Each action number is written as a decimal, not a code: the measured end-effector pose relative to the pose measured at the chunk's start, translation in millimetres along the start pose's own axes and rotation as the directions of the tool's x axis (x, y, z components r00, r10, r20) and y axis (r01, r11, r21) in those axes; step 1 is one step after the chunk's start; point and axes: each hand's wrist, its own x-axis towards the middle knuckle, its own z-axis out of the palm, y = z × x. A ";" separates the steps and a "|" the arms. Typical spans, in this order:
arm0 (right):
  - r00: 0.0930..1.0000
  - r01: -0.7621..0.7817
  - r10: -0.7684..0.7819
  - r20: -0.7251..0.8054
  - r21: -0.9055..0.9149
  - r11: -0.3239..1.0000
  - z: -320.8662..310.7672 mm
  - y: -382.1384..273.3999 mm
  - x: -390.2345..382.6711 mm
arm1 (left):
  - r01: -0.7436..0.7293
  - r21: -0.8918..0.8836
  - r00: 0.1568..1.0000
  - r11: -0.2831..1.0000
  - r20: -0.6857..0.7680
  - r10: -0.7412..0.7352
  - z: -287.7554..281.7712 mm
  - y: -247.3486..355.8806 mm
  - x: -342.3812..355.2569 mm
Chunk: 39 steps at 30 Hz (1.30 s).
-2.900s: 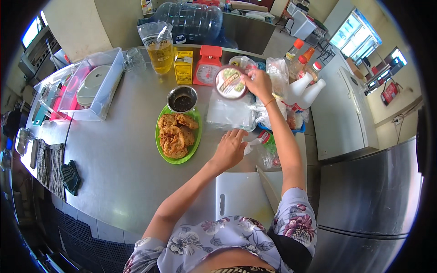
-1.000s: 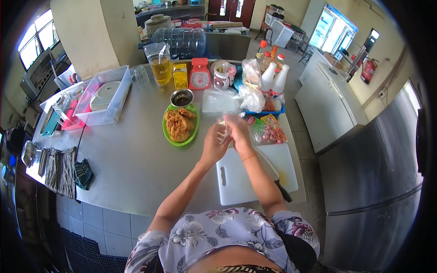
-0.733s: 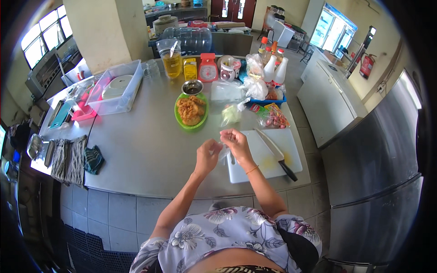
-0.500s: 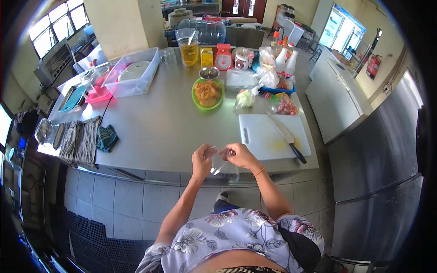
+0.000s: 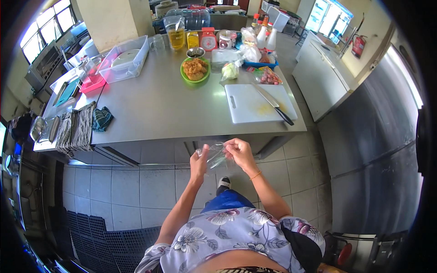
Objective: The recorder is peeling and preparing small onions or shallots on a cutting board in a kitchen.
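My left hand [image 5: 198, 164] and my right hand [image 5: 240, 157] both grip a crumpled piece of thin clear plastic [image 5: 215, 155], stretched between them below the counter's front edge. Whether it is a bag or a glove I cannot tell. On the steel counter [image 5: 159, 107], a white cutting board [image 5: 246, 104] carries a black-handled knife [image 5: 272, 103]. Behind it are a bagged pale green vegetable [image 5: 230, 72] and a colourful packet [image 5: 266, 76]. A green plate of fried pieces [image 5: 195, 69] sits beside a steel bowl [image 5: 195, 52].
Plastic tubs [image 5: 123, 59], a red scale [image 5: 209, 40], an oil pouch [image 5: 176, 34] and bottles [image 5: 266, 34] stand farther back. Cloths [image 5: 79, 127] lie at the left. A steel fridge [image 5: 364, 150] and a white chest freezer [image 5: 318, 84] are at the right, a rubber mat [image 5: 109, 245] underfoot.
Earlier my right hand held a round lidded container by the scale; now both hands hold plastic. They have drawn back from the counter toward my body. The bagged vegetable has appeared beside the plate.
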 end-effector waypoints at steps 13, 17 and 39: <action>0.998 -0.005 0.003 0.060 0.033 0.999 -119.0 -17.7 -42.8 | -0.064 -0.096 0.981 0.993 0.175 0.080 81.8 -46.9 -10.1; 0.997 -0.019 0.018 -0.077 -0.018 1.000 -194.3 -26.7 -44.7 | -0.130 0.104 0.969 0.986 0.222 0.104 129.5 -43.6 -15.6; 0.930 0.062 -0.052 -0.364 0.015 0.998 -319.9 -29.3 -27.2 | -0.122 0.034 0.930 0.992 0.354 0.102 217.3 -45.4 -15.4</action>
